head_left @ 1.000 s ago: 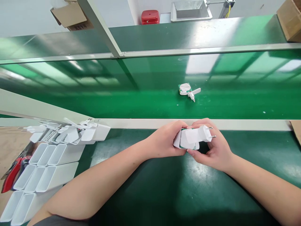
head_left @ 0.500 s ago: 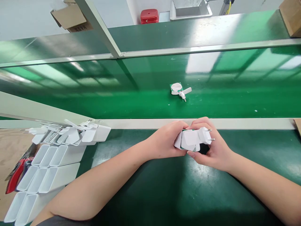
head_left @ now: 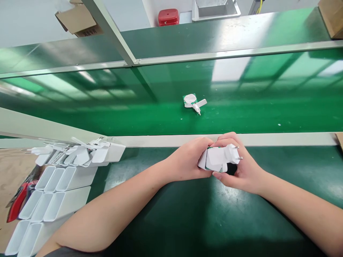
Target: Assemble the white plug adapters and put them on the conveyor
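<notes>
Your white bins [head_left: 53,205] stand in rows at the left, the farthest holding white plug housings [head_left: 81,156]; your left hand [head_left: 186,159] and right hand [head_left: 242,167] are closed firmly around a white two-pin plug [head_left: 218,159], held together over the dark green belt [head_left: 166,228]; a plug with a green circuit board [head_left: 193,102] lies apart on the farther green belt [head_left: 254,117].

The one head-worn view looks forward and down, close above the left hand [head_left: 186,159] and right hand [head_left: 242,175], across a dark green conveyor belt [head_left: 214,221].
</notes>
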`<state>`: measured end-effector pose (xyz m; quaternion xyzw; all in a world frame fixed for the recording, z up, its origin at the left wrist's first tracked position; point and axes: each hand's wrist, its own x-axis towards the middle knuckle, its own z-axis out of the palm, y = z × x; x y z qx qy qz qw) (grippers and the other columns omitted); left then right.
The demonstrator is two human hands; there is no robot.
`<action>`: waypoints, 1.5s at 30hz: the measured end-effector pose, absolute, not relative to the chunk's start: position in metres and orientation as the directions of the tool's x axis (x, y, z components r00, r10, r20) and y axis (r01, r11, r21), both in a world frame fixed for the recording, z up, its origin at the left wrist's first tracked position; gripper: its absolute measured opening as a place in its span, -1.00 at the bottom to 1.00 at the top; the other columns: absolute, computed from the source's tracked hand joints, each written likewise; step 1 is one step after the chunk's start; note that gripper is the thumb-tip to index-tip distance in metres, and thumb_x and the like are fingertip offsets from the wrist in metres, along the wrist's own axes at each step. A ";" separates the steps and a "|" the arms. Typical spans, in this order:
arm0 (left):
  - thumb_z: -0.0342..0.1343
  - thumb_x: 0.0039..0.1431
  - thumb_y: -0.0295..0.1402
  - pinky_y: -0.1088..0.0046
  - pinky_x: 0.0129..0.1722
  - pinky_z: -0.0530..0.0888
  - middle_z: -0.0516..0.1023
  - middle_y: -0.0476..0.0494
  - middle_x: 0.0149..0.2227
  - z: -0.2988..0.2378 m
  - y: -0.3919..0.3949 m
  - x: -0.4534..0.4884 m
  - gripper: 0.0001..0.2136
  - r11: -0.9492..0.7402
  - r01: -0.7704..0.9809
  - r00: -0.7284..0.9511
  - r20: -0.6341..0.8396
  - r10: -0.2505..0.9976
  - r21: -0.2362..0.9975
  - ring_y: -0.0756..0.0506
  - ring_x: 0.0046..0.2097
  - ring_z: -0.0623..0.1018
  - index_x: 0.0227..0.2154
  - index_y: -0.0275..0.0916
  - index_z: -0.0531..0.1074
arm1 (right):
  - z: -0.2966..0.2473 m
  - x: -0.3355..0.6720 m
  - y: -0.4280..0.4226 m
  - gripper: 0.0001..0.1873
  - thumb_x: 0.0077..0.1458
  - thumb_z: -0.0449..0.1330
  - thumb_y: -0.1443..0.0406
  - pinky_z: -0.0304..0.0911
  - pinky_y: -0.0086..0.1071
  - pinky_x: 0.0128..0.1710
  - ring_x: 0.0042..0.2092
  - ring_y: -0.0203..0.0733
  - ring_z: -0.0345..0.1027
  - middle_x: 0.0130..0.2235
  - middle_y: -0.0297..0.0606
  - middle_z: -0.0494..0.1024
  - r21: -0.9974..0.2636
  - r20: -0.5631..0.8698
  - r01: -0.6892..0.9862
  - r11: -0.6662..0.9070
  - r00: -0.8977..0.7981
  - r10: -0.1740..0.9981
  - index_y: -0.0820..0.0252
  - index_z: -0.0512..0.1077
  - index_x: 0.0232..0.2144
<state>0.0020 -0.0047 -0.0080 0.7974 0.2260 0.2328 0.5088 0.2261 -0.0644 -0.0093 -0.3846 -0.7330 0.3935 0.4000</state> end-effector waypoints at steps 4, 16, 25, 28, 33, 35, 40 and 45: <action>0.41 0.18 -0.29 0.36 -0.28 0.42 0.58 -0.12 -0.14 -0.006 -0.004 0.002 -0.62 -0.384 0.117 0.793 0.147 0.592 0.916 -0.12 -0.19 0.55 -0.07 -0.16 0.35 | -0.010 0.226 -0.065 -0.32 0.13 0.46 0.28 0.49 -0.02 0.04 0.09 0.11 0.32 0.08 -0.12 0.35 -0.885 0.276 0.256 0.389 -0.385 0.881 -0.08 0.34 0.24; 0.44 0.16 -0.27 0.33 -0.23 0.48 0.57 -0.14 -0.11 -0.012 -0.005 0.000 -0.59 -0.394 0.127 0.783 0.152 0.604 0.910 -0.16 -0.15 0.56 -0.05 -0.15 0.36 | -0.009 0.226 -0.064 -0.36 0.14 0.45 0.26 0.48 -0.01 0.03 0.07 0.10 0.32 0.07 -0.14 0.35 -0.895 0.250 0.257 0.364 -0.387 0.888 -0.10 0.35 0.22; 0.43 0.17 -0.29 0.32 -0.23 0.48 0.60 -0.13 -0.09 -0.008 -0.004 0.002 -0.62 -0.377 0.124 0.793 0.137 0.594 0.918 -0.16 -0.14 0.59 -0.06 -0.14 0.37 | -0.009 0.226 -0.064 -0.35 0.13 0.45 0.27 0.48 -0.02 0.00 0.06 0.10 0.32 0.04 -0.14 0.36 -0.901 0.246 0.248 0.357 -0.387 0.889 -0.10 0.36 0.22; 0.42 0.17 -0.29 0.34 -0.25 0.47 0.59 -0.12 -0.12 -0.007 -0.004 0.002 -0.63 -0.376 0.126 0.792 0.135 0.595 0.918 -0.15 -0.16 0.58 -0.08 -0.15 0.37 | -0.009 0.226 -0.064 -0.36 0.13 0.45 0.27 0.47 -0.03 -0.01 0.06 0.10 0.31 0.04 -0.14 0.35 -0.904 0.243 0.242 0.352 -0.384 0.891 -0.09 0.36 0.21; 0.42 0.15 -0.30 0.35 -0.26 0.47 0.60 -0.13 -0.11 -0.006 -0.004 0.002 -0.60 -0.368 0.117 0.790 0.138 0.598 0.922 -0.14 -0.18 0.58 -0.03 -0.15 0.39 | -0.008 0.226 -0.064 -0.37 0.13 0.44 0.27 0.48 -0.05 -0.03 0.05 0.08 0.33 0.04 -0.15 0.34 -0.906 0.248 0.233 0.353 -0.383 0.890 -0.09 0.36 0.20; 0.42 0.14 -0.31 0.35 -0.26 0.47 0.60 -0.13 -0.11 -0.006 -0.004 0.003 -0.60 -0.364 0.110 0.788 0.143 0.599 0.925 -0.15 -0.17 0.59 -0.03 -0.14 0.39 | -0.008 0.226 -0.064 -0.37 0.12 0.44 0.27 0.49 -0.05 -0.04 0.04 0.08 0.34 0.04 -0.15 0.35 -0.905 0.248 0.236 0.353 -0.382 0.891 -0.09 0.35 0.20; 0.42 0.16 -0.29 0.37 -0.30 0.44 0.59 -0.11 -0.15 -0.005 -0.005 0.003 -0.64 -0.353 0.116 0.792 0.129 0.597 0.928 -0.13 -0.21 0.57 -0.09 -0.15 0.38 | -0.008 0.226 -0.064 -0.37 0.11 0.45 0.26 0.50 -0.01 -0.03 0.05 0.11 0.34 0.04 -0.13 0.36 -0.898 0.243 0.258 0.355 -0.382 0.891 -0.09 0.36 0.19; 0.42 0.16 -0.31 0.36 -0.29 0.45 0.59 -0.13 -0.12 -0.005 -0.005 0.003 -0.65 -0.380 0.106 0.785 0.158 0.599 0.919 -0.14 -0.19 0.59 -0.08 -0.16 0.41 | -0.009 0.226 -0.064 -0.38 0.11 0.45 0.27 0.49 -0.03 -0.04 0.04 0.10 0.33 0.04 -0.14 0.35 -0.904 0.239 0.248 0.348 -0.382 0.893 -0.07 0.36 0.17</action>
